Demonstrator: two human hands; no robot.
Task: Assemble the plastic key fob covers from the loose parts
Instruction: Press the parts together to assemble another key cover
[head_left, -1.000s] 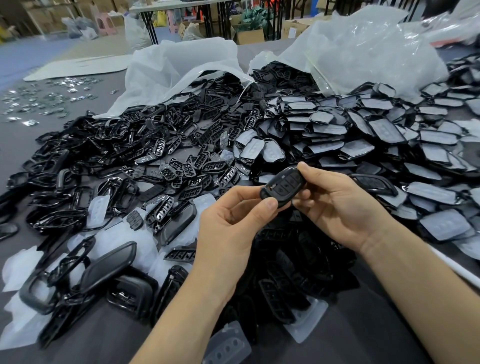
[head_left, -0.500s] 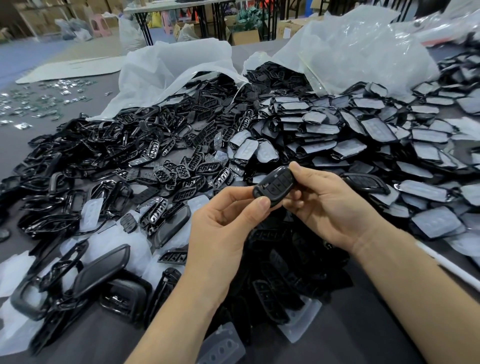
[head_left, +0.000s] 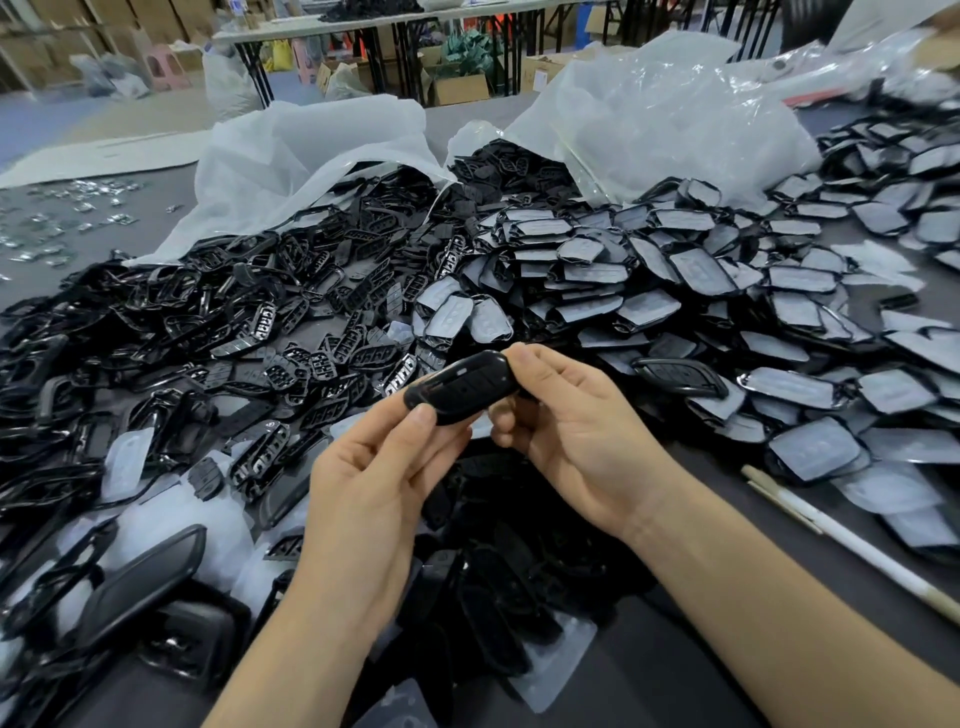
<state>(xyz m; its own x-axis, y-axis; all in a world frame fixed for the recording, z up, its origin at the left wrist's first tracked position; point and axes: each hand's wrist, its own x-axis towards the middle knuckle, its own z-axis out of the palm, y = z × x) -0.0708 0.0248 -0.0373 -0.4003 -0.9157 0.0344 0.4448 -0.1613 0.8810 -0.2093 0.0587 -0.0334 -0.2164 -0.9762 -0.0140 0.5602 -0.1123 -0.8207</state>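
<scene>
The left forearm (head_left: 291, 649) and the right forearm (head_left: 779, 623) are bare all the way to the picture's lower edge, slim and smooth, narrowing a little toward the wrists. The left hand (head_left: 363, 493) and the right hand (head_left: 582, 441) are bare as well, with long, slender fingers and plain nails cut short. The left thumbnail (head_left: 423, 414) shows face-on, rounded at its tip, and fine creases cross the knuckles of the right hand

The key fob cover (head_left: 457, 387) shows only its top; its underside and the fingers of the right hand (head_left: 587, 447) behind it are hidden. Far left of the cover, the shiny bits (head_left: 83, 208) are too small to name. Right of it, the white stick (head_left: 857, 550) runs off the edge.
</scene>
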